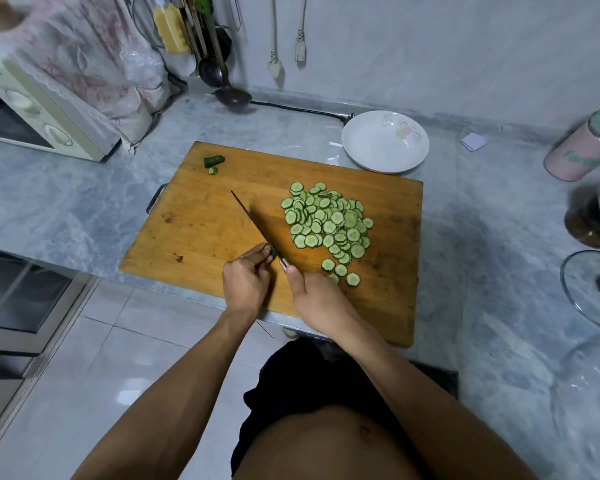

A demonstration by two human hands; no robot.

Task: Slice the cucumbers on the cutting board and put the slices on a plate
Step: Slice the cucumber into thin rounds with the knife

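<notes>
Head view of a wooden cutting board [201, 230] lying on a grey marbled counter [482, 237]. The right hand [314, 292] grips the handle of a knife [253, 226], thumb laid along the top of the handle; the thin blade runs away from the person toward the upper left, its edge down against the board. The left hand [245, 280] has its fingers curled and pinches a small dark green cucumber stub [270, 251] just beside the blade, near the handle end. To the right of the blade a pile of cucumber slices [328, 220] lies on the board, round and pale green with dark rims, overlapping in the middle; a few loose slices sit apart near the right hand. At the far left corner of the board lie a cut cucumber end [214, 160] and one tiny slice just beside it. A white plate [385, 142] with a faint flower print stands on the counter, at the far right corner of the board, holding no slices. A cream oven [32, 112] stands at the left, ladles [219, 64] hang against the wall, and a pink canister [582, 150] and a glass lid [593, 289] sit at the right edge.
</notes>
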